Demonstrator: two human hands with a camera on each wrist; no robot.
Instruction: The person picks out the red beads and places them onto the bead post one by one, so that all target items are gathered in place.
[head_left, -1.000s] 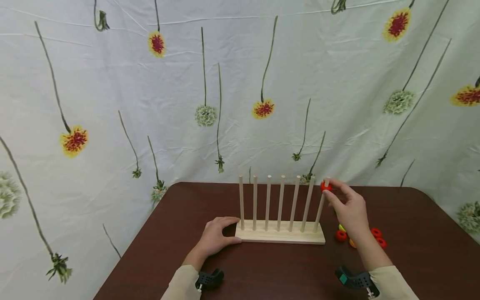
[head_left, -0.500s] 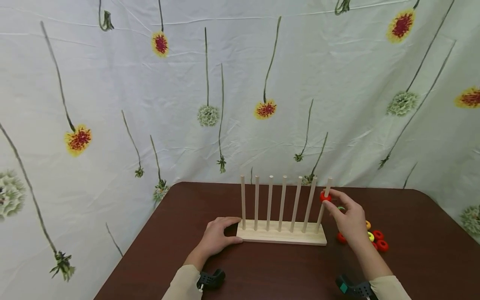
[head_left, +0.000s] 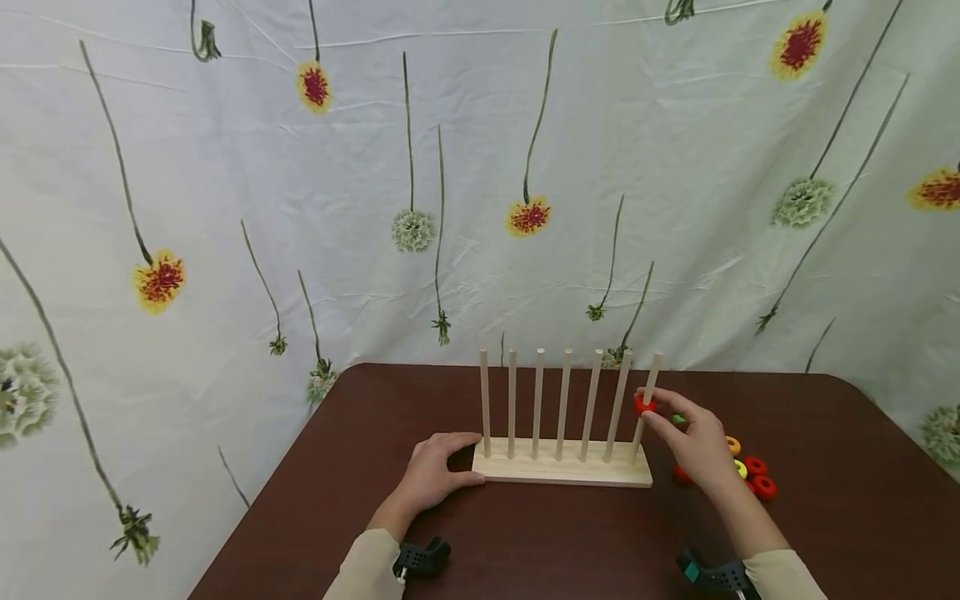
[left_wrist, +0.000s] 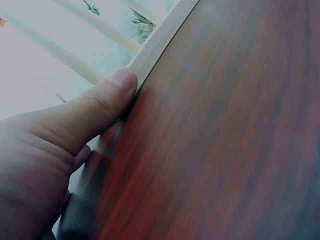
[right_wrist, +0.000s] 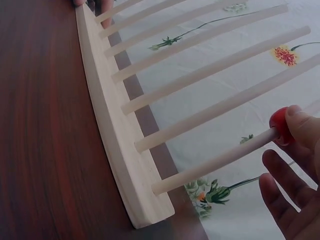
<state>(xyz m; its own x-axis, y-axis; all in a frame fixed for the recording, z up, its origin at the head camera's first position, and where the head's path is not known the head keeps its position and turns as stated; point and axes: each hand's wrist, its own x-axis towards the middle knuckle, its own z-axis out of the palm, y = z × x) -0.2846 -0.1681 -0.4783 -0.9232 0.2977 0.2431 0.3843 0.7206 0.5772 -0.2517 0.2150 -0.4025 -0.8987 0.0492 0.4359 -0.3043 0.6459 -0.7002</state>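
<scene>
A pale wooden peg rack (head_left: 562, 473) stands on the table, its several upright pegs in a row. At its left end my left hand (head_left: 431, 477) grips the base, thumb on the front edge and fingers behind; the thumb (left_wrist: 112, 90) shows up close in the left wrist view. My right hand (head_left: 701, 437) pinches a red ring (right_wrist: 281, 126) between thumb and fingers. The ring is threaded on the rightmost peg (right_wrist: 215, 167), part way down and above the base. In the right wrist view the other fingers spread loosely below it.
Several loose rings lie right of the rack, partly behind my right hand: red (head_left: 764, 487), orange (head_left: 733, 446), yellow (head_left: 741, 469) and green (head_left: 678, 419). The dark brown table (head_left: 555, 542) ends at a flower-printed cloth (head_left: 337, 167) hanging behind.
My right hand has slid the red ring down the rightmost peg from near its top. More loose rings show beside the hand. The left hand stays on the rack's end.
</scene>
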